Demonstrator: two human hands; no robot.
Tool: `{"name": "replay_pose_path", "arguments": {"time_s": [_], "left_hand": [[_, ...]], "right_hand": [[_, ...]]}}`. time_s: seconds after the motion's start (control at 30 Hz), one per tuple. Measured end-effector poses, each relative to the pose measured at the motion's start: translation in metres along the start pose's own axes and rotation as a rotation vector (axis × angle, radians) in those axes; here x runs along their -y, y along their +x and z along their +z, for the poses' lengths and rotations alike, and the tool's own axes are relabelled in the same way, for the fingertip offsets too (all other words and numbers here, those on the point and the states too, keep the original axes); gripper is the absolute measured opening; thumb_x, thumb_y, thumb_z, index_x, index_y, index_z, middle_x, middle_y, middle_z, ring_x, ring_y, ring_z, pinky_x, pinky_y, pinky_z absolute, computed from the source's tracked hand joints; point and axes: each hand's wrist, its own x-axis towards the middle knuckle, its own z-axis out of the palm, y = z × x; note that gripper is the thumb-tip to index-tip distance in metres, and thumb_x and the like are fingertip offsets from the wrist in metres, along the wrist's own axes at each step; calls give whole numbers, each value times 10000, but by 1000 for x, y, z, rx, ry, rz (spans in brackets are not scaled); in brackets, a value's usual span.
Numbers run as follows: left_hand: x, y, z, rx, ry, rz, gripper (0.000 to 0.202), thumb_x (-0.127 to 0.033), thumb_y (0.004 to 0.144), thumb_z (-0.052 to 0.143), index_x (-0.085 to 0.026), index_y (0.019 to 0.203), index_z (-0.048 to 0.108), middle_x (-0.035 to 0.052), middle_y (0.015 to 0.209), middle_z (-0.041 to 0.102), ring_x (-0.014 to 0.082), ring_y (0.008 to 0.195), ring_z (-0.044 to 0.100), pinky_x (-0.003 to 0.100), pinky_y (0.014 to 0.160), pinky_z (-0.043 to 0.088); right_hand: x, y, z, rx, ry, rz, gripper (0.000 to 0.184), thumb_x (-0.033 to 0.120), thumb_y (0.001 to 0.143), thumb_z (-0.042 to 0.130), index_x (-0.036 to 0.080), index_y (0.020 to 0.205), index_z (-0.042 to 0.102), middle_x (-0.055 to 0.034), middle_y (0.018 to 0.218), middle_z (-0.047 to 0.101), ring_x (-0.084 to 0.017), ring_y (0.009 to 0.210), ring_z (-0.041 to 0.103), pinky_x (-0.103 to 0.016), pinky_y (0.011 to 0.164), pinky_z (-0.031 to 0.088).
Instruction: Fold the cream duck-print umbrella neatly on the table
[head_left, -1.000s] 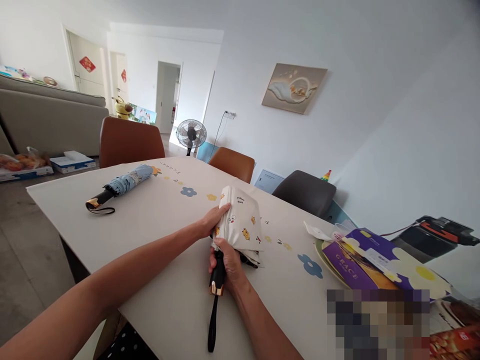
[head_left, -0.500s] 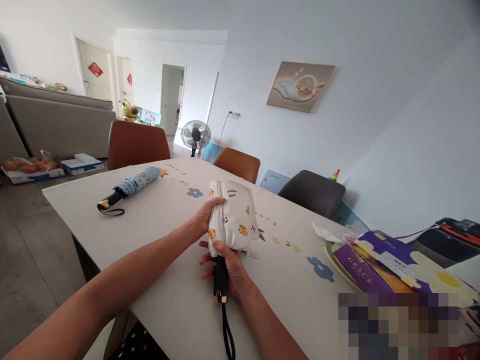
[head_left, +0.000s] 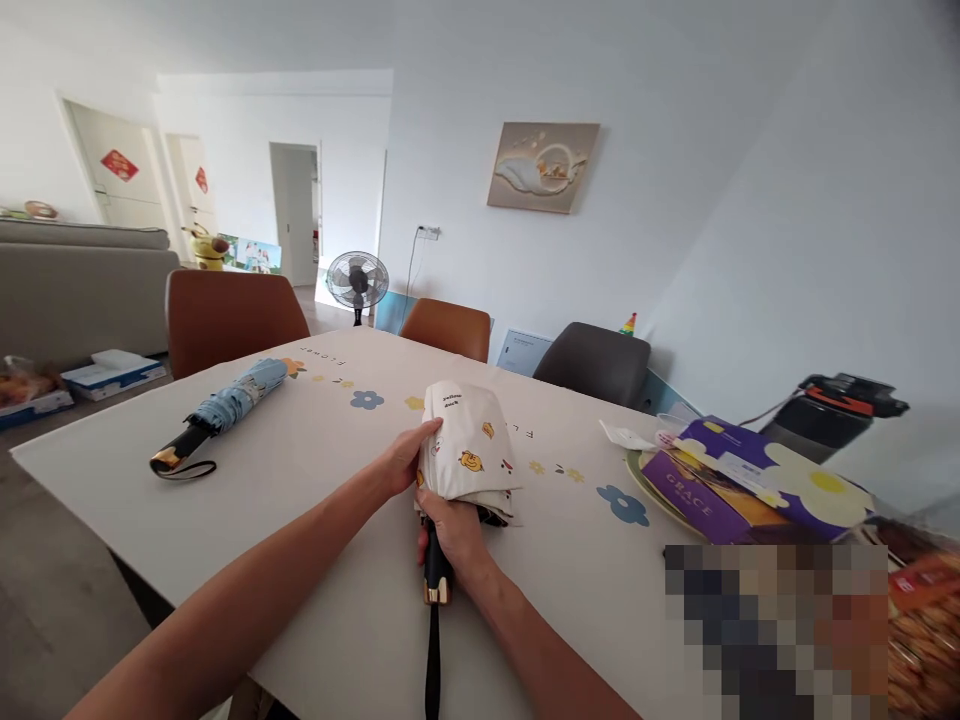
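Observation:
A folded white umbrella (head_left: pixel 474 440) with yellow duck prints is in both my hands above the table, its black, gold-tipped handle and wrist strap pointing toward me. My left hand (head_left: pixel 409 458) grips the left side of the folded cloth, thumb on top. At the base of the cloth, my right hand (head_left: pixel 452 525) is closed around the umbrella near the top of the handle. Some of its fingers are hidden under the umbrella. To the left lies a blue umbrella (head_left: pixel 240 395), rolled up, with a black and gold handle; neither hand touches it.
The white table (head_left: pixel 322 560) has printed flowers. On its right are a purple box (head_left: pixel 682 495), a plate (head_left: pixel 636 470) and a black bottle (head_left: pixel 817 420). Brown chairs (head_left: pixel 236 320) and a dark chair (head_left: pixel 596 360) line the far side, with a fan (head_left: pixel 358 280) behind.
The view has turned to the right, so the room shifts left. My left hand has moved slightly down along the cloth, and the white umbrella's folds now lie turned over more to the right.

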Motion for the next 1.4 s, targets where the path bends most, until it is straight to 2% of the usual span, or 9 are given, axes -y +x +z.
{"name": "replay_pose_path", "arguments": {"time_s": [0.13, 0.33, 0.53, 0.73, 1.4], "left_hand": [[10, 2, -1, 9, -16, -76, 456, -375, 650, 712, -86, 988, 612, 160, 901, 687, 267, 808, 658, 365, 760, 527], [8, 3, -4, -34, -91, -114, 452, -319, 636, 728, -95, 1008, 603, 151, 848, 693, 269, 779, 664, 374, 733, 537], [8, 4, -1, -87, -91, -86, 467, -291, 624, 732, -89, 1020, 591, 139, 813, 692, 264, 736, 666, 375, 704, 541], [11, 10, -5, -86, -91, -57, 482, -285, 623, 735, -93, 1040, 584, 129, 816, 692, 245, 727, 667, 346, 694, 542], [11, 8, -5, -61, -71, -48, 469, -306, 645, 716, -83, 1036, 587, 141, 838, 689, 247, 742, 664, 356, 718, 537]], "right_hand": [[4, 2, -3, -15, -88, 39, 142, 303, 701, 533, 180, 754, 488, 40, 311, 449, -141, 242, 412, -242, 262, 363], [3, 5, -1, 9, -113, 18, 222, 314, 698, 567, 165, 846, 495, 48, 306, 439, -148, 237, 419, -239, 257, 365], [4, 3, -2, 47, -94, -36, 233, 322, 696, 572, 162, 846, 494, 59, 367, 443, -141, 281, 449, -246, 277, 393], [10, -2, -2, 46, -27, -8, 188, 326, 701, 598, 168, 739, 502, 42, 375, 439, -142, 272, 448, -248, 270, 357], [4, 1, -4, 64, -19, 14, 211, 340, 710, 602, 167, 775, 501, 17, 352, 472, -160, 287, 468, -250, 282, 371]]}}
